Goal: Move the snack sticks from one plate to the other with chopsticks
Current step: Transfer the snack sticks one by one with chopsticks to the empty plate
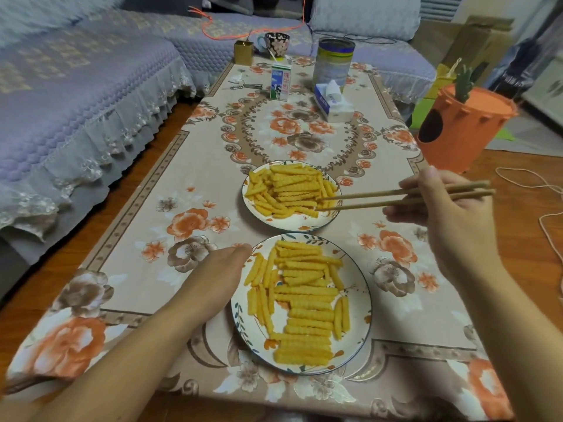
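left hand (224, 269) lies flat, holding nothing, against the near plate (361, 287). right hand (451, 214) grips chopsticks (380, 197), tips parted over snack sticks (292, 190) on the far plate (253, 205) (light, ridged, brittle: pinch mid-length, gently).

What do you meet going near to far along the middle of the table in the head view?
Near plate of snack sticks → far plate with the chopsticks reaching in → tissue box → milk carton → tin can → floral mug.
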Demonstrator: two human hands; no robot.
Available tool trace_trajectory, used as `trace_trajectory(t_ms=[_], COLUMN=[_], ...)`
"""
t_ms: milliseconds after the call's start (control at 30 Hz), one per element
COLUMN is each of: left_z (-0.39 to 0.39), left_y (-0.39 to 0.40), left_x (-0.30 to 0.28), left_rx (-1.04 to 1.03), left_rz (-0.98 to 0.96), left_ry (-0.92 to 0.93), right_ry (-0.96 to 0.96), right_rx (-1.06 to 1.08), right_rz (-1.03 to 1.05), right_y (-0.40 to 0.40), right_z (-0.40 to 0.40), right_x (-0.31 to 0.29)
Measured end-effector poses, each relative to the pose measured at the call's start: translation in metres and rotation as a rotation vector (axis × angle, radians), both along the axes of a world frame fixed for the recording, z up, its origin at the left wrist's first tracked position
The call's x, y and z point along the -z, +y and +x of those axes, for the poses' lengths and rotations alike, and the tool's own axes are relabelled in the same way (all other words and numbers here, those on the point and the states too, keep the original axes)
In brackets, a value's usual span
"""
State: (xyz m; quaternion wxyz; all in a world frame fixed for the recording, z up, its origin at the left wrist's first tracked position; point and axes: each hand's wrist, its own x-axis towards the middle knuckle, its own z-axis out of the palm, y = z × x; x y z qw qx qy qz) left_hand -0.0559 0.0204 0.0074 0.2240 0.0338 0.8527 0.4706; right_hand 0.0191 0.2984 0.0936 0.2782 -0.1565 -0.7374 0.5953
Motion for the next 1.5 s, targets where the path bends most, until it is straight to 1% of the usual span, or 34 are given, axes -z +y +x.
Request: trace_trajectory(t_ms=[100,233,467,633,733,867,967,1100,1167,1267,1400,1500], left_z=[0.000,0.000,0.001,0.001,0.001,0.000,-0.001,0.000,0.000,0.001,0.001,0.000], left_y=[0.002,0.000,0.000,-0.001,-0.001,-0.001,0.000,0.000,0.000,0.000,-0.001,-0.001], left_x=[-0.002,-0.001,-0.003,-0.001,-0.002,-0.003,-0.004,-0.003,-0.003,-0.003,-0.004,-0.004], left_rx=[0.009,0.010,0.004,-0.007,0.002,0.006,0.009,-0.003,-0.008,-0.010,-0.007,-0.003], left_rz=[-0.015,-0.026,-0.021,0.018,0.032,0.031,0.032,0.035,0.030,0.017,0.016,0.020], left_ry=[0.020,0.022,0.012,-0.025,-0.037,-0.042,-0.035,-0.047,-0.050,-0.039,-0.041,-0.034], right_ry=[-0.043,-0.045,-0.050,-0.044,-0.005,0.039,0.041,-0.027,-0.071,-0.145,-0.212,-0.198], right_rx=[-0.029,-0.054,-0.029,-0.044,-0.023,0.005,0.012,-0.003,-0.024,-0.053,-0.102,-0.080], right_rz=[0.014,0.056,0.071,0.130,0.150,0.120,0.049,-0.111,-0.151,-0.121,-0.016,0.005], right_y=[-0.006,-0.013,-0.018,-0.015,-0.012,-0.009,-0.004,0.003,0.003,0.000,-0.004,0.001], right_z=[-0.013,-0.029,-0.041,-0.042,-0.038,-0.024,-0.010,0.012,0.019,0.021,0.019,0.019], right_x=[0.015,0.025,0.035,0.031,0.022,0.000,-0.013,-0.022,-0.024,-0.026,-0.023,-0.025])
